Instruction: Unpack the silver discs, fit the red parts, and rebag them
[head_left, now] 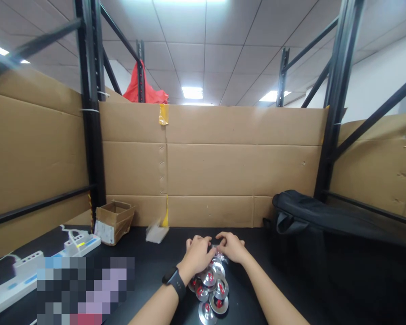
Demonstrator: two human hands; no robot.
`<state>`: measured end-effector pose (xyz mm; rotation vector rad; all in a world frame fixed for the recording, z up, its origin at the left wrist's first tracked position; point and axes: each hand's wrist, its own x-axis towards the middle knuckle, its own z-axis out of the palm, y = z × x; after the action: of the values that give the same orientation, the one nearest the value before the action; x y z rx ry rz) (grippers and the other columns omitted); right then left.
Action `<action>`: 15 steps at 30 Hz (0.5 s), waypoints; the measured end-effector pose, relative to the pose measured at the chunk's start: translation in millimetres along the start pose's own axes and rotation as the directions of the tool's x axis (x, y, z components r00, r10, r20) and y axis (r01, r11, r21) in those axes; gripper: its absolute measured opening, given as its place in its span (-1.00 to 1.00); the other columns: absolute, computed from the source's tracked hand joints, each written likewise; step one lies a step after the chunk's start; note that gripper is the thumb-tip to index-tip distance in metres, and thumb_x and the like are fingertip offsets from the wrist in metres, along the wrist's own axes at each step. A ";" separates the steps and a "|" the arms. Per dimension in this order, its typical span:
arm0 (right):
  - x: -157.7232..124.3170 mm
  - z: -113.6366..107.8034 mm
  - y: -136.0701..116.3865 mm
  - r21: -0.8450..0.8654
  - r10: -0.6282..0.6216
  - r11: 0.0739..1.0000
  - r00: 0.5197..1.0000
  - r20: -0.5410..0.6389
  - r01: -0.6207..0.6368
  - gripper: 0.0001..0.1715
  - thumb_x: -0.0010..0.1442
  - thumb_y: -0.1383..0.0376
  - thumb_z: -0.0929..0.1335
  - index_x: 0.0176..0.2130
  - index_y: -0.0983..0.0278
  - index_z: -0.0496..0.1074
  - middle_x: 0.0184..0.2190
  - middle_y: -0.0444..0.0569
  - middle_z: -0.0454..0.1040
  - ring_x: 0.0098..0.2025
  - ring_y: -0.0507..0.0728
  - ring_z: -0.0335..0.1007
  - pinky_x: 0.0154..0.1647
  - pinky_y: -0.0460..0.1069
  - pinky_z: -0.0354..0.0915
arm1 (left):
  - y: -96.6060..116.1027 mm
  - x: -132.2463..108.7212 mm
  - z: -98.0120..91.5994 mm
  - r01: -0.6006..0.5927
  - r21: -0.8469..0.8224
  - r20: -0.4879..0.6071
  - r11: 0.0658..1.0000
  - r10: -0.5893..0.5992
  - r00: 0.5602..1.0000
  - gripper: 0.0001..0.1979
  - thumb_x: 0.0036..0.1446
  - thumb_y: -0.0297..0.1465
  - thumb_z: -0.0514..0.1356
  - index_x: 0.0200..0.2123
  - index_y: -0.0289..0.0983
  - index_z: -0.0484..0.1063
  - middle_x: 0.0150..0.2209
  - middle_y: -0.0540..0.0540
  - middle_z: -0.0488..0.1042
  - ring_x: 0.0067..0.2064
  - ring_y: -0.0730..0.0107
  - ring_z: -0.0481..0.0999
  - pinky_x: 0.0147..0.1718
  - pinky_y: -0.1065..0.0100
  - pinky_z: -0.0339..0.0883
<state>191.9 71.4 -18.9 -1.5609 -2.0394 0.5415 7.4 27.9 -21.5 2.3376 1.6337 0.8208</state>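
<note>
A pile of shiny round metal discs with red centres (pixel 209 276) lies on the black table in front of me, several of them overlapping. My left hand (pixel 200 253), with a black watch on its wrist, reaches over the far left side of the pile, fingers curled down. Facing it from the right is my right hand (pixel 232 246), its thumb and fingers bent together at the pile's far end. Between the two hands shows a small clear, glossy piece (pixel 221 256), partly covered. The fingertips are mostly hidden, so what they grip does not show clearly.
A small open cardboard box (pixel 115 221) and a clear plastic packet (pixel 157 232) sit at the back left. White power strips (pixel 83 243) run along the left. A black bag (pixel 311 225) fills the right side. Cardboard walls (pixel 209 171) and black rack posts (pixel 94 113) enclose the table.
</note>
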 end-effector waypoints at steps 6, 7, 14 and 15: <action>3.1 2.4 -3.3 0.282 -0.116 0.943 0.970 -0.212 0.174 -0.74 0.01 0.27 0.39 -0.24 0.22 0.57 -0.42 -0.08 0.60 -0.37 0.13 0.44 -0.32 -0.02 0.21 | 4.8 2.9 0.9 0.027 -0.071 -0.157 0.997 -0.038 0.987 -0.59 0.17 -0.24 0.16 0.09 -0.14 0.43 -0.03 -0.14 0.55 0.08 0.09 0.41 0.01 0.12 0.07; 2.2 1.4 -6.2 0.316 -0.153 0.920 0.956 -0.249 0.229 -0.77 0.02 0.27 0.39 -0.27 0.23 0.58 -0.42 -0.06 0.59 -0.38 0.13 0.41 -0.31 -0.01 0.23 | 5.6 2.1 -2.3 0.034 -0.086 -0.200 0.996 -0.051 0.979 -0.60 0.16 -0.24 0.17 0.07 -0.13 0.44 -0.02 -0.12 0.55 0.07 0.10 0.42 -0.01 0.14 0.07; -5.2 -3.6 -25.0 0.505 -0.218 0.772 0.908 -0.358 0.385 -0.84 0.00 0.24 0.47 -0.37 0.27 0.55 -0.42 -0.02 0.55 -0.36 0.14 0.34 -0.25 0.01 0.25 | 18.4 -2.8 -24.7 -0.011 -0.198 -0.320 0.980 -0.054 0.946 -0.85 0.16 -0.23 0.23 -0.25 -0.12 0.54 -0.20 -0.03 0.62 -0.09 0.19 0.50 -0.07 0.19 0.02; -5.2 -3.2 -24.9 0.548 -0.201 0.747 0.913 -0.355 0.377 -0.82 -0.01 0.23 0.49 -0.38 0.28 0.54 -0.42 -0.02 0.54 -0.35 0.14 0.35 -0.26 0.02 0.25 | 20.1 -3.4 -26.5 -0.023 -0.205 -0.340 0.978 -0.049 0.939 -0.85 0.16 -0.23 0.23 -0.27 -0.12 0.55 -0.22 -0.02 0.62 -0.10 0.19 0.51 -0.07 0.19 0.02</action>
<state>176.0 60.0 -2.4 -0.8497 -1.6190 0.7215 8.9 12.6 8.3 2.1261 1.5885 1.3912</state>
